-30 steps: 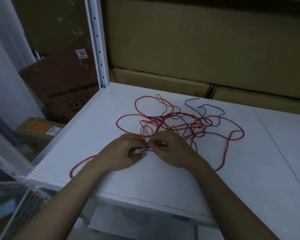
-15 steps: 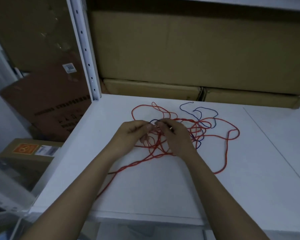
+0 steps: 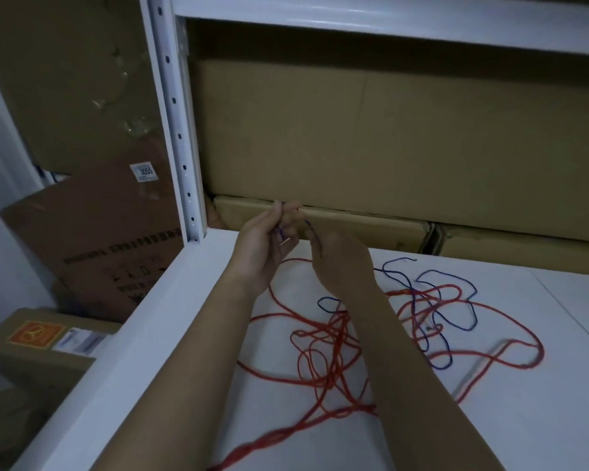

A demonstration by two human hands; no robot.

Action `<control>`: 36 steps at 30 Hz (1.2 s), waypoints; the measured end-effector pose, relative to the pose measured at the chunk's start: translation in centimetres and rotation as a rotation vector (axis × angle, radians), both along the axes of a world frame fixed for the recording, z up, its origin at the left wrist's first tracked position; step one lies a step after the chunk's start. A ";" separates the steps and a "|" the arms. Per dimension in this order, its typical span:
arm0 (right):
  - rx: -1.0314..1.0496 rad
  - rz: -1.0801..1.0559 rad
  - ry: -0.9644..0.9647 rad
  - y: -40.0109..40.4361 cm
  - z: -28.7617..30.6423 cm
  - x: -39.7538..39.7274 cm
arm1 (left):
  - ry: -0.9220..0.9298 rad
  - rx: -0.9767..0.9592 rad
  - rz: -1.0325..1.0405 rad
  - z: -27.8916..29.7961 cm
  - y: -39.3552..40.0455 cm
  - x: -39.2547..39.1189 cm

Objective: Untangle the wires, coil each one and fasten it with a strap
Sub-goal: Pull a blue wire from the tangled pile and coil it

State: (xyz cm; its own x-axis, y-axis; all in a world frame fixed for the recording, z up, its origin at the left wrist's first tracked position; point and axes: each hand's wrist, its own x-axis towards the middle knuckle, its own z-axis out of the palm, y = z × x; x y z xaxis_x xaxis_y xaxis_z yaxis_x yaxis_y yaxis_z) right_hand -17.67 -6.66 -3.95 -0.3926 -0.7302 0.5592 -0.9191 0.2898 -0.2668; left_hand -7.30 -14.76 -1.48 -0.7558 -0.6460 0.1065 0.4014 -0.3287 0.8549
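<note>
Both hands up off the shelf (image 3: 541, 433), raised near its back-left corner, in front of the flat cardboard box (image 3: 354, 224) at the back edge. Left hand (image 3: 264, 246) palm turned inward, fingers curled, pinching the blue wire (image 3: 439, 311) near its end w/ thumb and fingertips; bare metal tip poking out below the grip. Right hand (image 3: 340, 263) just beside it, back toward the camera, fingers curled round the same blue strand, a short bit of it showing above the knuckles; exact finger grip hidden from this side. Rest of the blue wire trailing down behind the right wrist and looping across the middle of the shelf, free end lying toward the back edge. Red wire (image 3: 320, 351) in a loose heap on the shelf, mid to front, crossing the blue loops in several spots, still knotted together approx. at centre; one red run heading off over the front edge, blurred there. Can't tell how many red strands. Big cardboard box (image 3: 405, 141) stacked on the flat one, filling the back under the upper shelf. White perforated upright post (image 3: 177, 130) at the back-left corner. Left of the shelf, lower down, a brown carton (image 3: 92, 239) w/ a white label, and a smaller box (image 3: 41, 338) w/ an orange sticker.
</note>
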 end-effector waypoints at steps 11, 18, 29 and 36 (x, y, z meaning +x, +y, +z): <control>0.135 0.306 -0.005 -0.3 -0.9 1.0 | 0.065 -0.094 0.187 -2.5 -3.2 -0.6; -0.064 0.348 0.047 0.0 -0.4 0.0 | -0.245 -0.528 0.136 -3.1 -2.9 0.0; -0.081 0.112 0.084 1.0 0.2 -2.0 | -0.307 -0.548 -0.067 -2.4 -1.6 0.0; 0.109 0.047 -0.163 2.0 1.1 -3.2 | -0.381 -0.574 -0.073 -2.4 -1.5 -0.1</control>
